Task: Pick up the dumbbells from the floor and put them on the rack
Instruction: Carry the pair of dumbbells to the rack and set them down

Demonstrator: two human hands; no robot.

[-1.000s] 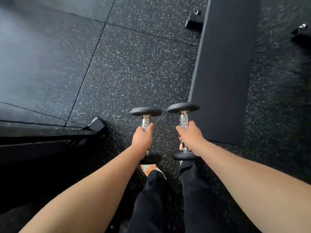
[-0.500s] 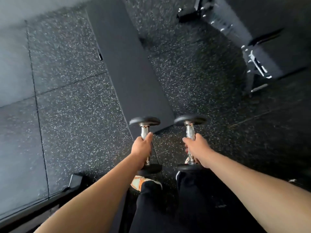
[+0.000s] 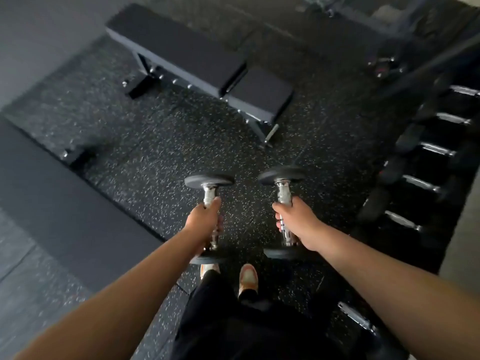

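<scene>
- The left dumbbell with black round plates and a chrome handle (image 3: 211, 201) hangs in the air above the speckled black rubber floor (image 3: 145, 162), held lengthwise away from the person.
- The left hand (image 3: 205, 224) wraps its fingers (image 3: 220, 222) closed around that chrome handle.
- The right dumbbell of the same black-and-chrome make (image 3: 283, 196) is held just beside it, roughly parallel and apart from it.
- The right hand (image 3: 298, 224) has its fingers (image 3: 278, 220) closed around that handle.
- Below the dumbbells, orange-and-white shoes (image 3: 248, 278) and black trousers (image 3: 233, 320) show.
- Ahead stands a black padded weight bench on a metal frame (image 3: 181, 48).
- To the right, a dark dumbbell rack (image 3: 426, 141) carries a row of black dumbbells with chrome handles (image 3: 436, 149).
- Blur hides finer detail on the rack.
</scene>
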